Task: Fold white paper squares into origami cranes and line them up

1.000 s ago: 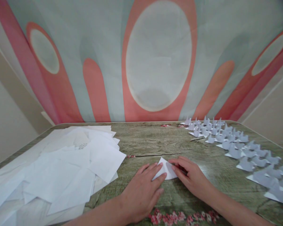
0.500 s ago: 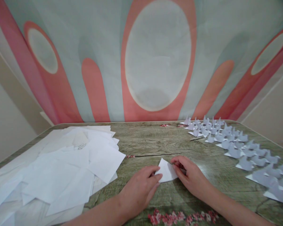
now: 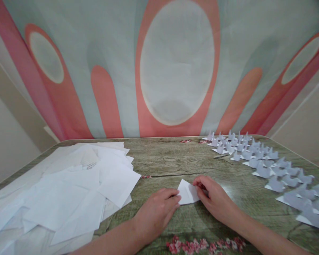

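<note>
A small folded piece of white paper lies between my two hands, low over the wood-patterned tabletop. My left hand is at its left edge, fingers closed together with their tips on the paper. On the other side, my right hand pinches the paper's right edge between thumb and curled fingers. A faint crease runs across the paper's face. Part of its right side is hidden behind the right hand's fingers.
Loose white paper sheets overlap in a wide pile on the left. Several folded white paper figures stand in rows along the right side. A painted backdrop rises behind the table's far edge. Pink flowers are printed near the front.
My left hand's fingers have flattened a little and shifted slightly at the paper's left edge. The right hand keeps its pinch, almost unmoved.
</note>
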`<state>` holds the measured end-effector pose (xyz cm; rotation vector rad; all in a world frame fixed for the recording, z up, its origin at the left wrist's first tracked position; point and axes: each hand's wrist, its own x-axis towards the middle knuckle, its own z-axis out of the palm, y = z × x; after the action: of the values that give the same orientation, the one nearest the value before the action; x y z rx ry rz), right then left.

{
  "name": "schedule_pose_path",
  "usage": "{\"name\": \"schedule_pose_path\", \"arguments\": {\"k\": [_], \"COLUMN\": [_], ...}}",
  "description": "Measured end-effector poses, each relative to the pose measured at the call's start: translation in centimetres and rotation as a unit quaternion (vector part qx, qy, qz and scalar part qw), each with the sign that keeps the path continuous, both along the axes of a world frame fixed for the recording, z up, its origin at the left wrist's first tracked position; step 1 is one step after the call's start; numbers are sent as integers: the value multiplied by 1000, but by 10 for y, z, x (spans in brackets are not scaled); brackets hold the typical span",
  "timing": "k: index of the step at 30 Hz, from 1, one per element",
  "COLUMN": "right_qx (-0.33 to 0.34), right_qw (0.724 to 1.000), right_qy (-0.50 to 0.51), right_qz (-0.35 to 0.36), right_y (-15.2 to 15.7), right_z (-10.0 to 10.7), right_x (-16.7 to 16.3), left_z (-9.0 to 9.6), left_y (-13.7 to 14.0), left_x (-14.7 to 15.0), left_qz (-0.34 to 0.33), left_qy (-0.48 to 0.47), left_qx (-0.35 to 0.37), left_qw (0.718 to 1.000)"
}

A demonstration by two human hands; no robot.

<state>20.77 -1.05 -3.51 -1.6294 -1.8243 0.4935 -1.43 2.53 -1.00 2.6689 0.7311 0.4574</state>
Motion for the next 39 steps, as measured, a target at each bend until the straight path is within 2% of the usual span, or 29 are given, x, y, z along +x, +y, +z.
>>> {"name": "schedule_pose_path", "arguments": {"k": [7, 21, 31, 36, 39], "right_qx": [28, 62, 59, 61, 56], "right_qw": [999, 994, 992, 992, 992], "right_qy": [-7, -56, -85, -89, -91], "right_qz": [44, 72, 71, 71, 68], "right_y": [0, 2, 2, 2, 2], "right_z": [4, -3, -4, -5, -2], "right_x": [-1, 1, 1, 0, -1], "left_z": [-3, 0, 1, 7, 14], "left_y": [0, -2, -3, -3, -6], "left_x": [0, 0, 0, 1, 4], "left_qz": [1, -14, -10, -4, -7], "left_qy": [-11, 0, 2, 28, 82], "left_qx": [3, 30, 26, 10, 25], "left_qw": [1000, 999, 1000, 1000, 996]}}
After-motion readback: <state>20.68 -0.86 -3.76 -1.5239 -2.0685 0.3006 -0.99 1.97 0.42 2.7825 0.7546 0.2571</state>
